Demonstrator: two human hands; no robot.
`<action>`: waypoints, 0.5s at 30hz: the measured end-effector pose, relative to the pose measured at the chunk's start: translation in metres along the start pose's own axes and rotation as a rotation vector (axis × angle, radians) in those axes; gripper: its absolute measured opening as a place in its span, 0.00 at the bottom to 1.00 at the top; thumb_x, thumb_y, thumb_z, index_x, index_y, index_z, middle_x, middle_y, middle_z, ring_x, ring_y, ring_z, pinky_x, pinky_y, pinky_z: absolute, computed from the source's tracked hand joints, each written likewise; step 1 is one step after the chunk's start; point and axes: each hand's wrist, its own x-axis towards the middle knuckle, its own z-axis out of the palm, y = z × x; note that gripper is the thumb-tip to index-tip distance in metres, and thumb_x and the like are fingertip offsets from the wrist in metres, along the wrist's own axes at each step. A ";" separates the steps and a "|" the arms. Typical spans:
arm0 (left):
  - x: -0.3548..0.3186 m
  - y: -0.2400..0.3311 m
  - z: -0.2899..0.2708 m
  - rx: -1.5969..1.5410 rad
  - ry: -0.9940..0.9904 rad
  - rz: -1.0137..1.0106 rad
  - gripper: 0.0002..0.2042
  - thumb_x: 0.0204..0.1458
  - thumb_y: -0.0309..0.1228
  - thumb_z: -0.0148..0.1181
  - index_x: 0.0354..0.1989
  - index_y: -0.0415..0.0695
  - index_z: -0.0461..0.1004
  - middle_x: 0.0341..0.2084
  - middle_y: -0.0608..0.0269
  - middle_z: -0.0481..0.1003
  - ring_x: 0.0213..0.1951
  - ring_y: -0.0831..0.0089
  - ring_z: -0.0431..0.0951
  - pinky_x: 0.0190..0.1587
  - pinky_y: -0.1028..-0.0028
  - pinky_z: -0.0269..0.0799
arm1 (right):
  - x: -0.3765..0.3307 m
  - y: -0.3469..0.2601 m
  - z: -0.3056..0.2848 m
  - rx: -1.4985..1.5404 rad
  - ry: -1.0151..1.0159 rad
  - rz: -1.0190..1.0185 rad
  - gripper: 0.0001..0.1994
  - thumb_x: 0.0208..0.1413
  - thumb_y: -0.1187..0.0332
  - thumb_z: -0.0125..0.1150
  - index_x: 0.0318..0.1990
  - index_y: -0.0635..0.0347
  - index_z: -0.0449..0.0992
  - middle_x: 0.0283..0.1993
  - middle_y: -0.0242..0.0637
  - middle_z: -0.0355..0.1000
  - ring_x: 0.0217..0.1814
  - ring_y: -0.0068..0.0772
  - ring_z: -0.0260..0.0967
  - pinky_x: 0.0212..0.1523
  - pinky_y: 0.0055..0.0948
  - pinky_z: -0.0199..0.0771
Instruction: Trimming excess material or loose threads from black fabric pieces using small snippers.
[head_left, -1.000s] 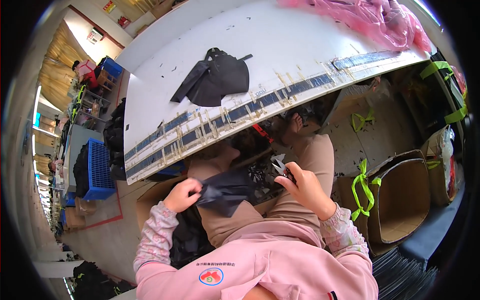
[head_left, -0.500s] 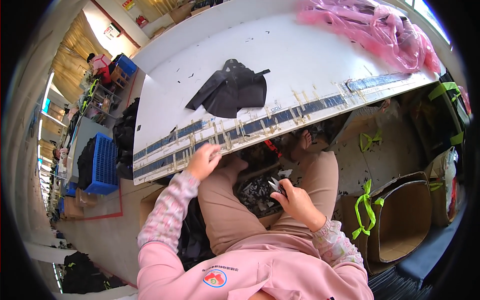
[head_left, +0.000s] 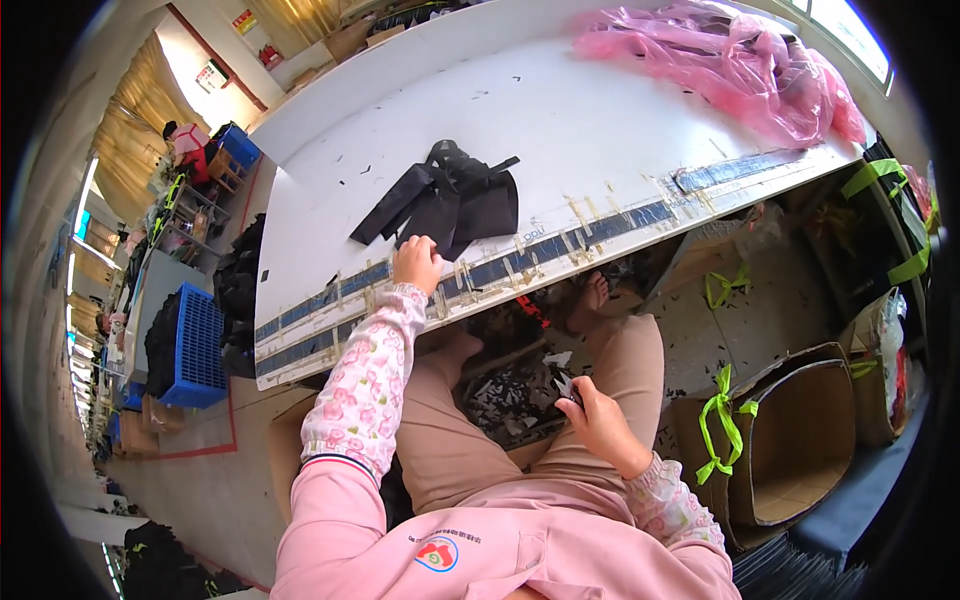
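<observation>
Two hands work apart: left hand (head_left: 416,264) lies at the white surface (head_left: 600,130) edge, fingers resting on the black fabric (head_left: 445,200), clasping nothing, while right hand (head_left: 598,420), over the lap, is closed on small scissors (head_left: 566,388).

Pink top – floral sleeves (head_left: 365,380), tan trousers

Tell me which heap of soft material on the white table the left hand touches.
The black fabric pile, under the left hand; the pink plastic heap lies far off.
</observation>
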 end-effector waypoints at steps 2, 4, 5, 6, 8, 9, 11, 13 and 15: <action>-0.012 0.030 -0.013 -0.322 0.009 -0.044 0.06 0.45 0.26 0.59 0.31 0.42 0.71 0.28 0.58 0.72 0.33 0.61 0.75 0.38 0.64 0.70 | 0.008 0.004 0.005 0.125 0.119 -0.067 0.14 0.54 0.64 0.64 0.40 0.62 0.67 0.26 0.44 0.72 0.27 0.44 0.71 0.29 0.36 0.70; -0.031 0.069 -0.042 -0.667 -0.076 -0.091 0.06 0.47 0.24 0.60 0.33 0.41 0.71 0.27 0.62 0.72 0.30 0.70 0.75 0.35 0.72 0.71 | 0.019 0.003 0.007 0.261 0.144 -0.055 0.14 0.52 0.66 0.65 0.40 0.62 0.68 0.25 0.39 0.71 0.25 0.34 0.67 0.28 0.30 0.68; -0.044 0.085 -0.056 -0.820 -0.131 -0.117 0.06 0.49 0.23 0.60 0.33 0.40 0.71 0.28 0.65 0.73 0.29 0.76 0.75 0.35 0.76 0.71 | 0.025 -0.001 0.008 0.393 0.164 -0.049 0.14 0.51 0.68 0.67 0.40 0.61 0.69 0.24 0.34 0.70 0.24 0.24 0.63 0.27 0.24 0.66; -0.054 0.103 -0.069 -1.051 -0.207 -0.170 0.05 0.51 0.23 0.60 0.35 0.40 0.71 0.30 0.68 0.74 0.32 0.80 0.74 0.37 0.78 0.70 | 0.031 -0.008 0.009 0.518 0.192 -0.031 0.17 0.49 0.70 0.69 0.45 0.61 0.69 0.27 0.30 0.70 0.25 0.15 0.56 0.26 0.19 0.62; -0.072 0.129 -0.084 -1.395 -0.326 -0.239 0.04 0.54 0.22 0.58 0.37 0.40 0.72 0.34 0.70 0.74 0.37 0.84 0.73 0.42 0.81 0.69 | 0.043 -0.031 0.005 0.551 0.221 -0.049 0.20 0.49 0.70 0.69 0.47 0.61 0.69 0.29 0.32 0.71 0.25 0.18 0.59 0.28 0.20 0.64; -0.079 0.139 -0.089 -1.506 -0.371 -0.252 0.04 0.55 0.22 0.57 0.39 0.39 0.72 0.36 0.70 0.75 0.38 0.84 0.73 0.44 0.81 0.69 | 0.048 -0.039 0.003 0.585 0.255 -0.066 0.22 0.48 0.71 0.69 0.50 0.61 0.68 0.31 0.34 0.71 0.26 0.20 0.62 0.29 0.21 0.65; -0.092 0.155 -0.105 -1.660 -0.509 -0.397 0.06 0.55 0.21 0.58 0.40 0.39 0.72 0.37 0.71 0.75 0.40 0.83 0.73 0.47 0.80 0.68 | 0.061 -0.045 0.006 0.515 0.335 -0.180 0.20 0.49 0.73 0.67 0.50 0.62 0.70 0.31 0.35 0.71 0.27 0.23 0.64 0.30 0.22 0.66; -0.103 0.172 -0.112 -1.754 -0.456 -0.360 0.06 0.55 0.21 0.58 0.40 0.39 0.73 0.37 0.71 0.74 0.41 0.83 0.73 0.48 0.79 0.68 | 0.066 -0.044 0.001 0.443 0.413 -0.291 0.19 0.49 0.76 0.65 0.49 0.62 0.71 0.32 0.36 0.71 0.29 0.26 0.67 0.32 0.23 0.68; -0.110 0.164 -0.109 -1.750 -0.466 -0.316 0.09 0.53 0.20 0.59 0.43 0.38 0.72 0.42 0.68 0.73 0.44 0.80 0.72 0.50 0.78 0.67 | 0.066 -0.041 -0.009 0.344 0.352 -0.417 0.12 0.49 0.80 0.61 0.43 0.63 0.74 0.31 0.38 0.71 0.32 0.31 0.70 0.34 0.25 0.69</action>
